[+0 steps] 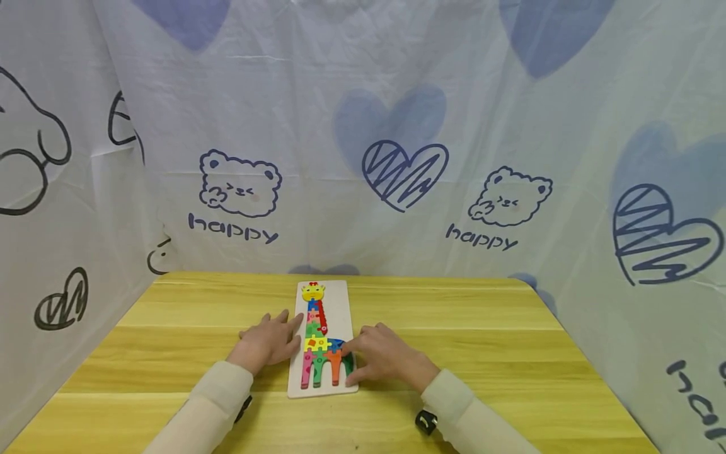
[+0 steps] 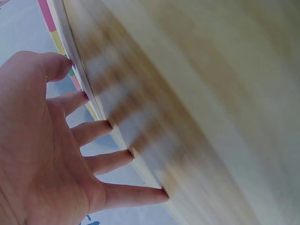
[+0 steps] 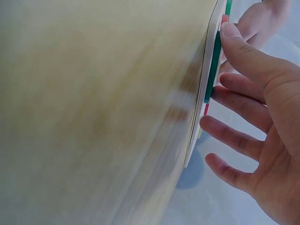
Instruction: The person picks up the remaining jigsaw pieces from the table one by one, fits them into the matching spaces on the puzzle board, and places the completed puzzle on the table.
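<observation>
A giraffe puzzle of coloured interlocking pieces (image 1: 313,328) lies on a white board (image 1: 336,302), its yellow head at the far end. My left hand (image 1: 266,343) is at the board's left side with its fingers spread; in the left wrist view the fingertips (image 2: 123,194) reach down beside the board's edge. At the lower right of the giraffe, my right hand (image 1: 391,359) pinches a green puzzle piece (image 3: 213,70) between thumb and fingers. Its other fingers extend loosely along the board's side. Part of the giraffe's rear is hidden behind this hand.
The board rests on a wooden table (image 1: 465,328) with light and dark grain stripes. A white curtain (image 1: 317,126) printed with hearts, bears and lettering hangs behind and at both sides. Dark straps (image 1: 425,421) show at the wrists.
</observation>
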`<state>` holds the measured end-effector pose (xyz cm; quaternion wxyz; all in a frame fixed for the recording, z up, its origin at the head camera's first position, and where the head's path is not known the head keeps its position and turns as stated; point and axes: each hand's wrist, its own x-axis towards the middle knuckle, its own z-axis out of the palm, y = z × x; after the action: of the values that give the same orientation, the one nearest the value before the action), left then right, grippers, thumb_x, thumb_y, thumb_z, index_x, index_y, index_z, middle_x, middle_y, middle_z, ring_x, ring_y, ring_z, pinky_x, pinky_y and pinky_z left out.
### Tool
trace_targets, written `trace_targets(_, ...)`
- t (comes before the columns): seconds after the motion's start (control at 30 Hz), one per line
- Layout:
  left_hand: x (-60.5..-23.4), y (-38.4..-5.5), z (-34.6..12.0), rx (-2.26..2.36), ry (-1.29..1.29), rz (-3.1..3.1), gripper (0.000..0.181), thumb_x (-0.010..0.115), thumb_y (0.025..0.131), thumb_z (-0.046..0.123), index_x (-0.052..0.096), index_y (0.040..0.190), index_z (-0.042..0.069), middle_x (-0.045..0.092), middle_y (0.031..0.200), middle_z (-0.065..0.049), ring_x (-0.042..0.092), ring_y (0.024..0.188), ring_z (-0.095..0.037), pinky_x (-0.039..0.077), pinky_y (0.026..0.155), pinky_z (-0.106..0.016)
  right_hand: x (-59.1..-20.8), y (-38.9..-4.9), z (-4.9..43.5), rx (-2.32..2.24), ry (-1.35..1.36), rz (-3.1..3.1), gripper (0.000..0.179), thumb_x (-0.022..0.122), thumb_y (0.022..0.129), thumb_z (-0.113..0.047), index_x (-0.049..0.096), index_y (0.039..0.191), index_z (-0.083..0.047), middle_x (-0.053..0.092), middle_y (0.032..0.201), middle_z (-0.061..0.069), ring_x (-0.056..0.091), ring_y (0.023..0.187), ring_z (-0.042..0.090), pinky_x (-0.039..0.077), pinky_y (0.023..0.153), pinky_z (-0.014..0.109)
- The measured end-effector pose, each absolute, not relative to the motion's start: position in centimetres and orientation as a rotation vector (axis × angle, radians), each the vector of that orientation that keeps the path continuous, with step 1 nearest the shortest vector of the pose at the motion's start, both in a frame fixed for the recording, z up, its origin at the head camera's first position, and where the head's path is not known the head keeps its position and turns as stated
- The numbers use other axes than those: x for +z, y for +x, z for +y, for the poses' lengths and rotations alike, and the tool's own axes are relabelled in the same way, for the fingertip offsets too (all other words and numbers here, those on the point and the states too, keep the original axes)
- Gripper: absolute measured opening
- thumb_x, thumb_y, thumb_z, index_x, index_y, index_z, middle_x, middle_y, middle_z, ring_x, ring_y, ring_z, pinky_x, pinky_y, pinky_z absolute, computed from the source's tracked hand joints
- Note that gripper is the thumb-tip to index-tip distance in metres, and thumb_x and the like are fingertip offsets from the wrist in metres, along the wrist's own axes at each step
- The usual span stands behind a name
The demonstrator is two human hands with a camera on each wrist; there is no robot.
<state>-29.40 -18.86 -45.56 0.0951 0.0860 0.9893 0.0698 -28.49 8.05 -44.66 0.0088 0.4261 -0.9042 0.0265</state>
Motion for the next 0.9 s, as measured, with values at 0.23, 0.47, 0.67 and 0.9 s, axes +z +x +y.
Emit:
trace_targets(0.23,-45.7,-29.3,-19.0,0.204,0.258,2.935,0.06,0.043,0.106,0.042,0.037,0.161,0.021,0.034,0.167,-0.019,0.031,0.149,-0.059,0.035,0.094,-0.091,-44.7,-28.4,8.0,0.091,1.343,-2.818,0.054,0.077,0.082,-0.061,0.075,0.125,-0.028,0.076,0.121,-0.012,0.056,0.089,0.006,0.039,0.078,0.021)
trace_targets(0.47,-45.7,-29.3,-19.0,0.199,0.26,2.936,0.06,0.042,0.106,0.042,0.036,0.162,0.021,0.033,0.167,-0.018,0.031,0.149,-0.059,0.035,0.094,-0.091,-44.7,-28.4,8.2,0.138,1.355,-2.824,0.053,0.076,0.085,-0.059,0.073,0.127,-0.027,0.073,0.13,-0.011,0.061,0.097,0.007,0.044,0.082,0.021)
trace_targets(0.67,-45.6,-29.3,-19.0,0.204,0.261,2.939,0.06,0.043,0.106,0.042,0.037,0.161,0.021,0.034,0.167,-0.019,0.031,0.149,-0.059,0.035,0.094,-0.091,-44.1,-28.3,8.9,0.214,1.341,-2.782,0.047,0.071,0.093,-0.052,0.072,0.13,-0.023,0.063,0.148,-0.001,0.066,0.127,0.021,0.056,0.101,0.038)
trace_targets(0.9,-45.5,-29.3,-19.0,0.222,0.259,2.933,0.06,0.043,0.105,0.042,0.037,0.161,0.021,0.033,0.167,-0.019,0.031,0.149,-0.059,0.034,0.095,-0.091,-43.6,-28.2,10.0,0.272,1.333,-2.734,0.04,0.07,0.097,-0.042,0.072,0.129,-0.018,0.065,0.146,0.005,0.066,0.129,0.024,0.057,0.104,0.045)
